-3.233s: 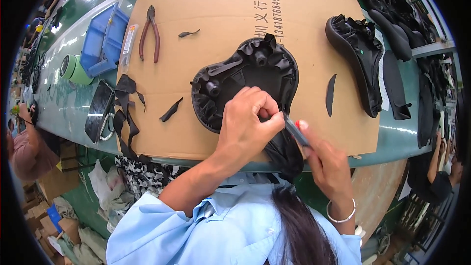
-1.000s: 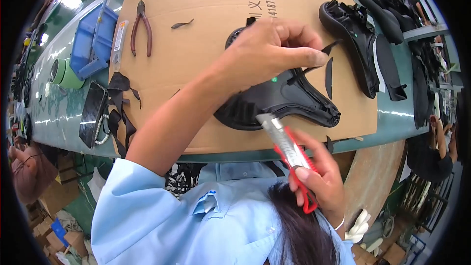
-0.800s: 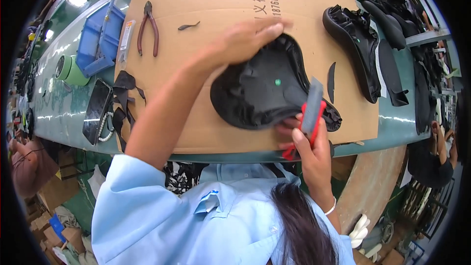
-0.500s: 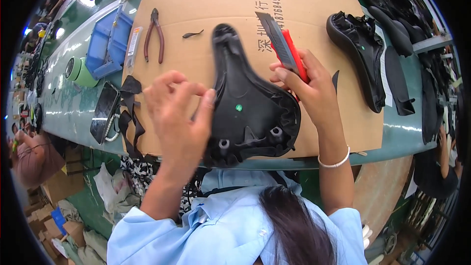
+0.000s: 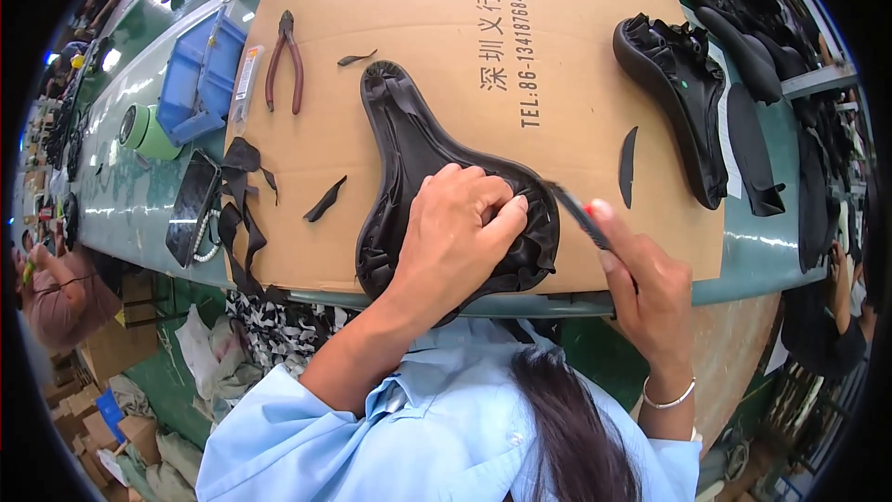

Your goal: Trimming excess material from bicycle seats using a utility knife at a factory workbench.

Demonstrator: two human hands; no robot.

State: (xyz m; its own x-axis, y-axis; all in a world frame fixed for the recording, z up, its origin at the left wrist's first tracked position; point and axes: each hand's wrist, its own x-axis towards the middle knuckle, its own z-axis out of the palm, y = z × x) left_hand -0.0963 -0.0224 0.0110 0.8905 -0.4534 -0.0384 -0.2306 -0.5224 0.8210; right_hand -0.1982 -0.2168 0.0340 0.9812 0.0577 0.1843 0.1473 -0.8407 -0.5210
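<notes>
A black bicycle saddle [image 5: 400, 144] lies upside down in front of me, its narrow nose pointing away. My left hand [image 5: 462, 228] rests across its wide rear, thumb and fingers closed on the gathered black saddle cover [image 5: 531, 258]. The hand hides much of the saddle's middle. In my right hand [image 5: 641, 274] is a snap-off utility knife [image 5: 578, 214], its grip mostly wrapped by my fingers. The blade slants up and left, with its tip at the saddle's right edge; whether it touches the cover I cannot tell.
Cardboard [image 5: 307, 144] covers the table. Pliers [image 5: 285, 63], a blue bin [image 5: 202, 74], a phone [image 5: 193, 209] and black strips [image 5: 243, 214] lie left. Black scraps [image 5: 325, 199] flank the saddle. Another saddle [image 5: 671, 116] lies right, beside more covers.
My left hand has moved right onto the saddle's rear and closed on its cover. The knife came down to the saddle's right edge. The saddle shifted left; a scrap now shows left of it.
</notes>
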